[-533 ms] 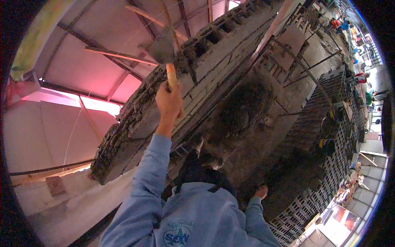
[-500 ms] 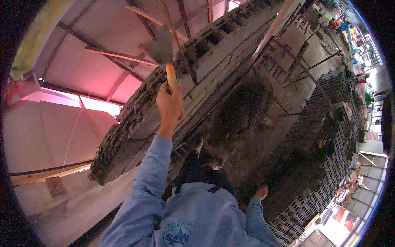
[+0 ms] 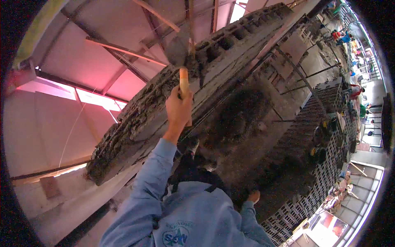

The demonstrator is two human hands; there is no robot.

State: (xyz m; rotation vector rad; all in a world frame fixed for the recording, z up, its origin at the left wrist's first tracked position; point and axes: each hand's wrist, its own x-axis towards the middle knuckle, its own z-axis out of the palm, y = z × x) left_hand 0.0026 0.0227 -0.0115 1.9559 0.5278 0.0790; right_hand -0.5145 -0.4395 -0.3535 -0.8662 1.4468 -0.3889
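Note:
My left hand (image 3: 177, 108) is closed around the wooden handle (image 3: 183, 78) of a trowel, its grey blade (image 3: 177, 47) at the mortar-covered top of a long block wall (image 3: 123, 123). The blade is blurred, so I cannot tell whether it touches the mortar. My right hand (image 3: 253, 196) hangs low at the right, over dark ground beside stacked grey blocks (image 3: 300, 199); its fingers are too small and dim to make out.
A pale diagonal beam (image 3: 271, 43) and scaffold poles (image 3: 302, 76) stand along the wall's right. Pink-lit sheeting (image 3: 45, 127) with timber battens is at the left. Buckets (image 3: 323, 133) sit near the blocks. Several people (image 3: 355, 91) are in the distance at the upper right.
The view has shifted slightly. My left hand and the trowel appear a little farther right along the wall; my right hand sits a little farther left and lower in the picture.

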